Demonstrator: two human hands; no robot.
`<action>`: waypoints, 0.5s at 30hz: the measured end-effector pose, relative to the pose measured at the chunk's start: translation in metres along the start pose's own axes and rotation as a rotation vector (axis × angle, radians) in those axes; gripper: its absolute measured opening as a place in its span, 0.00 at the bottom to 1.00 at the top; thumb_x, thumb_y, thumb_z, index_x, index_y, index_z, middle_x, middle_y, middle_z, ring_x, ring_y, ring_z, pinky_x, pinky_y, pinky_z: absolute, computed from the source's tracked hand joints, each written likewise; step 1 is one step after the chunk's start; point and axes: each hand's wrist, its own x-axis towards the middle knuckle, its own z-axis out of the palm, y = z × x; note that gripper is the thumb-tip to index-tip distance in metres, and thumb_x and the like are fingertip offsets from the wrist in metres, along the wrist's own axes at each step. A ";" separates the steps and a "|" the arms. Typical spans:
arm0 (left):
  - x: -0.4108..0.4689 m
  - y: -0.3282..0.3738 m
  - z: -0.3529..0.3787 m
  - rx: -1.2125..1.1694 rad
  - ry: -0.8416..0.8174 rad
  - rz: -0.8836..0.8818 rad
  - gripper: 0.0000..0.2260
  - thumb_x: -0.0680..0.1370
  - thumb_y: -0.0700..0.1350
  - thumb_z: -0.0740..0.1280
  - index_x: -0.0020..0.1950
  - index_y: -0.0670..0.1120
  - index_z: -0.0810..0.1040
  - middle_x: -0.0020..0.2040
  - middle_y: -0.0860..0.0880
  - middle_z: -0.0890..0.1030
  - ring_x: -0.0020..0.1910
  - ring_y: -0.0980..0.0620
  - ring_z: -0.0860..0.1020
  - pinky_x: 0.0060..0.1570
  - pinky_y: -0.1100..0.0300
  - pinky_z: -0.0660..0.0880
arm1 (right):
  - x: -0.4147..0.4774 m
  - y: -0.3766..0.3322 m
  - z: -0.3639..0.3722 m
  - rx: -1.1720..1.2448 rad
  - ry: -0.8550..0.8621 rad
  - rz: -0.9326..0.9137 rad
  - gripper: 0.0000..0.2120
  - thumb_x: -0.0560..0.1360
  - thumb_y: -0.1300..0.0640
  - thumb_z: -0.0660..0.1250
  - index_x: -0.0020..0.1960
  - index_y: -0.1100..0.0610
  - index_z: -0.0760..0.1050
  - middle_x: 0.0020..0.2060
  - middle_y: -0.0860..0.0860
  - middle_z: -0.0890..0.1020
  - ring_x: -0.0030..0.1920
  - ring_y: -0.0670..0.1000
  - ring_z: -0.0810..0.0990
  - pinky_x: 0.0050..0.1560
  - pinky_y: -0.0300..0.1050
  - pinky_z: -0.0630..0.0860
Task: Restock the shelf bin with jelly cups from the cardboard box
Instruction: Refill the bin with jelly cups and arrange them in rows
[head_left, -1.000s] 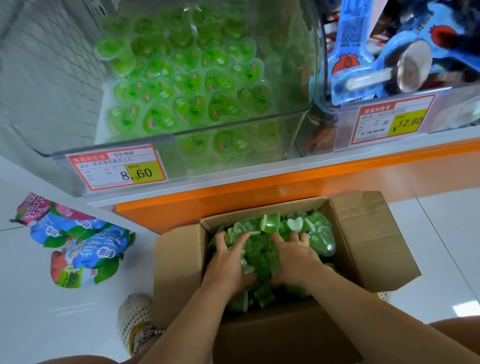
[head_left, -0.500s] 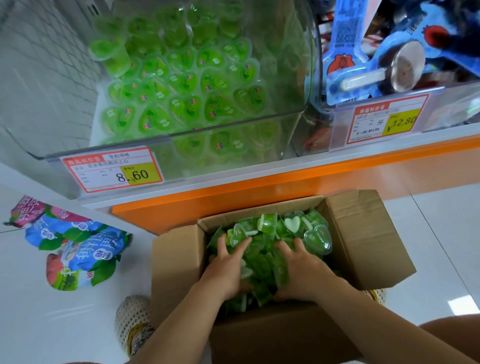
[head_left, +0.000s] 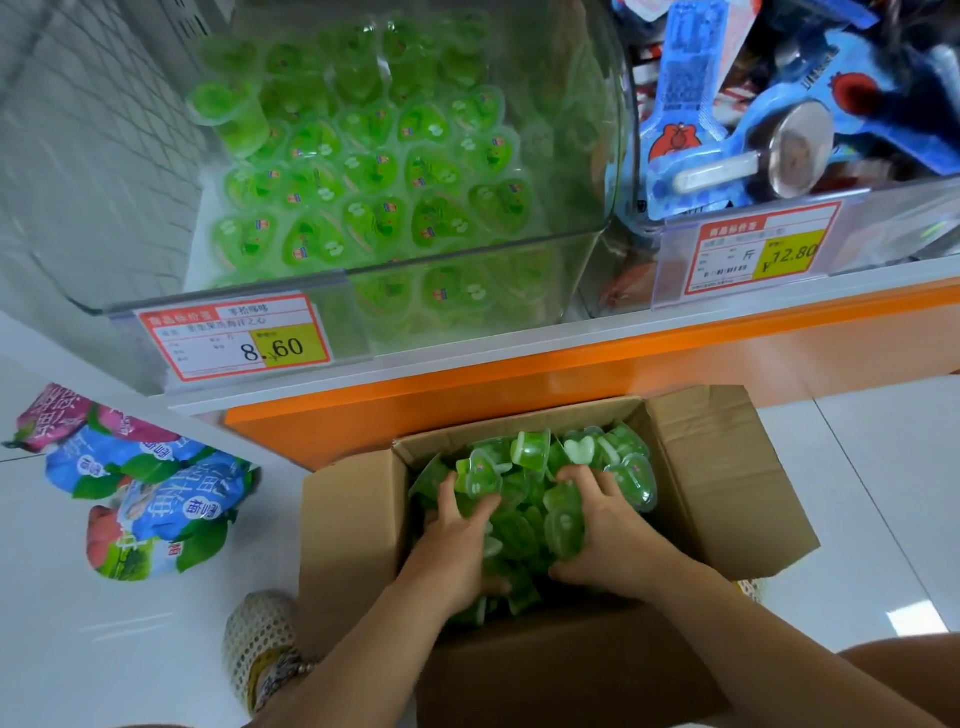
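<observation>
Head view, both hands (head_left: 457, 540) (head_left: 613, 540) apparently cupping glossy heart-shaped jelly cups (head_left: 530, 519), corrugated cardboard box (head_left: 348, 525).

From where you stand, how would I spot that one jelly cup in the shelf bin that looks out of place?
Find the clear shelf bin above the price tag reading 8.60, packed with green jelly cups. Look to its back left corner, where one cup sits on top of the pile. The cups around it lie flat showing heart-shaped lids, while this one is tipped on its side, showing its green body and rim.

Glossy white tiled floor (head_left: 883, 467), orange shelf base (head_left: 571, 374).
</observation>
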 end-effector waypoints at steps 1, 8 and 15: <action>0.000 0.001 0.004 -0.003 0.022 -0.005 0.41 0.72 0.45 0.74 0.75 0.60 0.52 0.74 0.50 0.32 0.73 0.45 0.58 0.66 0.53 0.66 | 0.000 -0.001 -0.002 0.021 0.019 -0.008 0.43 0.61 0.57 0.79 0.66 0.44 0.55 0.62 0.47 0.59 0.60 0.49 0.68 0.61 0.46 0.75; 0.007 -0.007 0.017 -0.100 0.177 0.060 0.37 0.71 0.44 0.74 0.74 0.58 0.58 0.73 0.53 0.35 0.73 0.46 0.61 0.68 0.56 0.64 | -0.001 -0.005 -0.019 0.009 0.116 -0.078 0.42 0.62 0.57 0.79 0.65 0.46 0.56 0.60 0.45 0.59 0.58 0.46 0.66 0.58 0.36 0.69; -0.005 -0.006 0.007 -0.148 0.193 0.108 0.30 0.72 0.43 0.73 0.69 0.59 0.64 0.73 0.57 0.38 0.72 0.48 0.63 0.67 0.58 0.65 | -0.014 -0.006 -0.032 -0.029 0.137 -0.106 0.42 0.62 0.56 0.78 0.65 0.45 0.55 0.59 0.46 0.61 0.55 0.47 0.71 0.56 0.39 0.72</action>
